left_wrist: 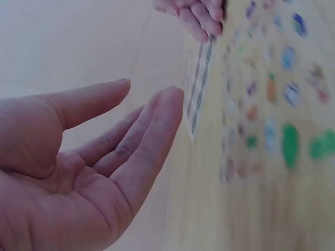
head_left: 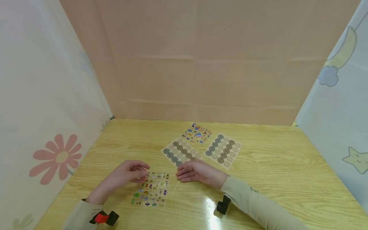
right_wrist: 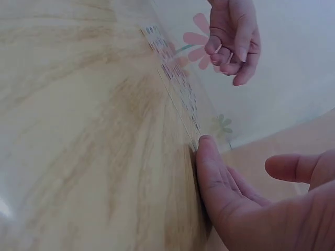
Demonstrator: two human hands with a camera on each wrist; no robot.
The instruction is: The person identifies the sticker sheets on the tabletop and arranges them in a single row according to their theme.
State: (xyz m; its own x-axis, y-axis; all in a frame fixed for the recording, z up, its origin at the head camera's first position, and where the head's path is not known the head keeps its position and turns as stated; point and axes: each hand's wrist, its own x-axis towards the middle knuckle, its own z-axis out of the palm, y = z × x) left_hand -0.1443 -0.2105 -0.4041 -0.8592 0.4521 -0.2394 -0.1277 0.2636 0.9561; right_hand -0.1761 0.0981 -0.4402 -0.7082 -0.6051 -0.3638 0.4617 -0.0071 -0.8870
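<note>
A clear sticker sheet (head_left: 152, 199) with rows of small colourful pictures lies on the table between the hands. My left hand (head_left: 133, 172) hovers at its upper left edge, fingers loosely bent, thumb apart and nothing between them; the left wrist view shows the palm empty. Across from it, my right hand (head_left: 198, 172) has its fingertips close to the tabletop, beside the sheet's right side. In the right wrist view its thumb (right_wrist: 290, 167) stands away from the extended fingers (right_wrist: 217, 183). A thin pale line (head_left: 175, 189) runs along the table from these fingertips.
Behind the right hand lie two sheets of round brown and grey stickers, a left one (head_left: 172, 148) and a right one (head_left: 222, 150). A sheet with blue and pink stickers (head_left: 197, 134) lies farther back. Walls enclose the wooden table (head_left: 273, 159) on three sides.
</note>
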